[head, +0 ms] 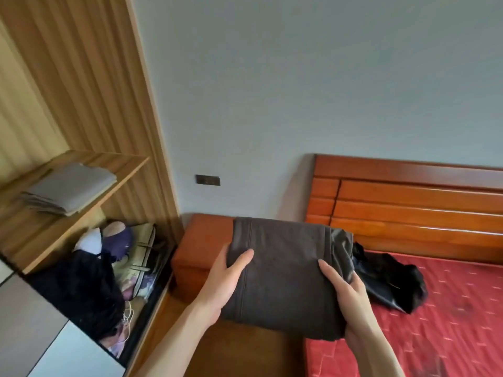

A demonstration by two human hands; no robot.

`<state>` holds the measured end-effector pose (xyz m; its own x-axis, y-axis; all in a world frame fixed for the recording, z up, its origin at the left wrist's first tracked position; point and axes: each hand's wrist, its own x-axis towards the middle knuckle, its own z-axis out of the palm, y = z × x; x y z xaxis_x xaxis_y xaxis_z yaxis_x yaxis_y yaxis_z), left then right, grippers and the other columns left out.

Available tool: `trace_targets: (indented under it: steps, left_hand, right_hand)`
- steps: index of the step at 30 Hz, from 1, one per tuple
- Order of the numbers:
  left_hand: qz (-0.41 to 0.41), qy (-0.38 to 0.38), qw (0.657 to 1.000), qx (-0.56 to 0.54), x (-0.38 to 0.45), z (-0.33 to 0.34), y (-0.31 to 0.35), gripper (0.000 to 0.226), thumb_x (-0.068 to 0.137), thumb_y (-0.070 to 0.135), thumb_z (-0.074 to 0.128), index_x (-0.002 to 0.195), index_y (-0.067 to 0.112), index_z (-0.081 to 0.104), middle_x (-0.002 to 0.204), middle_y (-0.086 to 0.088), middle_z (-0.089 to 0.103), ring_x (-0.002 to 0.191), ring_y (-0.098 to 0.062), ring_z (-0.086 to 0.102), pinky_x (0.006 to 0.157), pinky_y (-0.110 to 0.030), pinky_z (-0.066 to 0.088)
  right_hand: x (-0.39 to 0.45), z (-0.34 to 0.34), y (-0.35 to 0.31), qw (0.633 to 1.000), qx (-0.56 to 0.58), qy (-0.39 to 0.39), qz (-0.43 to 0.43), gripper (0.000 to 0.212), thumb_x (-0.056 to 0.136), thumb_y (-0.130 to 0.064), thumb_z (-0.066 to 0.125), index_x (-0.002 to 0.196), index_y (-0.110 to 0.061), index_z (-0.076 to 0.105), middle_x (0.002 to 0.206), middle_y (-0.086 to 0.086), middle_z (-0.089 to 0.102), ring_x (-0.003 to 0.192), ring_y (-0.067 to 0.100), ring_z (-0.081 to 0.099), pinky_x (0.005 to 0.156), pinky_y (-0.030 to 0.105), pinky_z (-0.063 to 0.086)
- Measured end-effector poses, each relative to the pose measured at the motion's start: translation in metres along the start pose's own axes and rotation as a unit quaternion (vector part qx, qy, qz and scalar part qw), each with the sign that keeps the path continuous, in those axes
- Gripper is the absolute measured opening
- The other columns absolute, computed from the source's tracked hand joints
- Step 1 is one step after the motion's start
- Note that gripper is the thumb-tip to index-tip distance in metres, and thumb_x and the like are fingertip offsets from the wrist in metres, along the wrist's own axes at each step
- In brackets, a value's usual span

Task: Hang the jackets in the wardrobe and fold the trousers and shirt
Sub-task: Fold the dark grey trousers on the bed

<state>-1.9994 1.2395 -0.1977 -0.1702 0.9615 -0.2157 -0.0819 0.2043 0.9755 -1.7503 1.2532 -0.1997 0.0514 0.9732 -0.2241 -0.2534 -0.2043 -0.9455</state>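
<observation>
While held in the air above the bed's near left corner, the folded dark grey trousers [283, 273] are gripped at both ends: left hand [226, 278] curled round the left edge, thumb on top; right hand [351, 303] clasping the right edge, thumb on top. Black garment [392, 281]: crumpled on the red mattress [435, 327], near the headboard [408, 202]. Folded grey cloth [68, 189]: on the wardrobe shelf [89, 213]. Mixed clothes and bags [109, 268]: in the compartment below.
</observation>
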Motion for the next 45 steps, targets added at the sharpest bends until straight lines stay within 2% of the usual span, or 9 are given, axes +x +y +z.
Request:
trace_targets:
  steps: [3, 6, 9, 13, 17, 20, 23, 41, 45]
  left_hand:
    - [0.005, 0.047, 0.999, -0.011, 0.016, -0.030, 0.005, 0.043, 0.078, 0.071, 0.073, 0.118, 0.064, 0.059, 0.117, 0.036, 0.068, 0.112, 0.004, 0.066, 0.087, -0.018, 0.052]
    - [0.009, 0.110, 0.994, -0.019, 0.037, -0.057, 0.010, 0.061, 0.075, 0.073, 0.077, 0.132, 0.060, 0.056, 0.128, 0.026, 0.068, 0.120, -0.001, 0.065, 0.103, -0.033, 0.054]
    - [0.023, 0.169, 0.985, -0.021, 0.057, -0.073, 0.015, 0.042, 0.073, 0.074, 0.076, 0.112, 0.074, 0.059, 0.119, 0.037, 0.067, 0.108, 0.016, 0.063, 0.090, -0.014, 0.052]
    - [0.009, 0.236, 0.970, -0.064, 0.079, -0.083, 0.022, 0.050, 0.076, 0.068, 0.079, 0.122, 0.055, 0.063, 0.124, 0.026, 0.071, 0.117, 0.001, 0.067, 0.109, -0.035, 0.049]
    - [0.001, 0.310, 0.945, -0.103, 0.087, -0.103, 0.026, 0.055, 0.080, 0.065, 0.079, 0.129, 0.046, 0.063, 0.119, 0.021, 0.074, 0.108, -0.005, 0.073, 0.096, -0.034, 0.058]
    - [0.007, 0.356, 0.927, -0.119, 0.088, -0.120, 0.030, 0.054, 0.079, 0.063, 0.077, 0.127, 0.047, 0.060, 0.110, 0.025, 0.074, 0.097, -0.003, 0.074, 0.074, -0.020, 0.061]
    - [0.013, 0.399, 0.909, -0.120, 0.093, -0.140, 0.029, 0.059, 0.083, 0.062, 0.074, 0.136, 0.045, 0.055, 0.125, 0.015, 0.070, 0.112, -0.013, 0.070, 0.097, -0.038, 0.059]
    - [0.082, 0.461, 0.866, -0.173, 0.175, -0.275, 0.045, 0.054, 0.085, 0.055, 0.076, 0.134, 0.043, 0.058, 0.121, 0.010, 0.074, 0.105, -0.014, 0.075, 0.094, -0.043, 0.060]
    - [0.098, 0.475, 0.853, -0.192, 0.192, -0.316, 0.050, 0.043, 0.088, 0.045, 0.078, 0.128, 0.040, 0.063, 0.116, 0.009, 0.078, 0.102, -0.015, 0.077, 0.078, -0.029, 0.063]
  right_hand:
    - [0.038, 0.036, 0.002, 0.998, -0.019, -0.053, 0.020, 0.069, 0.063, -0.047, 0.096, 0.125, -0.025, 0.072, 0.114, 0.000, 0.079, 0.105, 0.022, 0.077, 0.096, 0.042, 0.057]
    - [0.078, 0.077, 0.005, 0.994, -0.028, -0.097, 0.033, 0.072, 0.060, -0.049, 0.093, 0.124, -0.024, 0.072, 0.113, -0.001, 0.080, 0.103, 0.019, 0.077, 0.091, 0.038, 0.059]
    - [0.119, 0.110, 0.004, 0.986, -0.034, -0.154, 0.057, 0.065, 0.065, -0.046, 0.091, 0.122, -0.022, 0.072, 0.111, 0.001, 0.080, 0.101, 0.020, 0.078, 0.080, 0.034, 0.063]
    - [0.170, 0.148, -0.003, 0.970, -0.054, -0.225, 0.078, 0.074, 0.062, -0.044, 0.092, 0.128, -0.021, 0.070, 0.114, 0.004, 0.079, 0.104, 0.026, 0.077, 0.098, 0.049, 0.058]
    - [0.201, 0.197, -0.002, 0.947, -0.093, -0.293, 0.091, 0.079, 0.055, -0.050, 0.093, 0.126, -0.028, 0.069, 0.111, -0.001, 0.080, 0.101, 0.025, 0.077, 0.098, 0.051, 0.059]
    - [0.214, 0.238, 0.000, 0.933, -0.107, -0.331, 0.094, 0.067, 0.061, -0.051, 0.089, 0.121, -0.031, 0.067, 0.106, -0.005, 0.080, 0.094, 0.023, 0.078, 0.081, 0.040, 0.064]
    - [0.227, 0.274, 0.003, 0.912, -0.110, -0.377, 0.121, 0.047, 0.078, -0.044, 0.083, 0.120, -0.032, 0.064, 0.099, -0.006, 0.081, 0.086, 0.019, 0.079, 0.060, 0.028, 0.062]
    - [0.301, 0.460, 0.031, 0.853, -0.168, -0.473, 0.143, 0.074, 0.059, -0.055, 0.088, 0.122, -0.030, 0.062, 0.097, -0.001, 0.081, 0.086, 0.022, 0.079, 0.062, 0.030, 0.063]
    - [0.310, 0.507, 0.043, 0.858, -0.173, -0.468, 0.124, 0.076, 0.064, -0.055, 0.086, 0.131, -0.035, 0.055, 0.108, 0.000, 0.078, 0.084, 0.015, 0.079, 0.059, 0.025, 0.061]
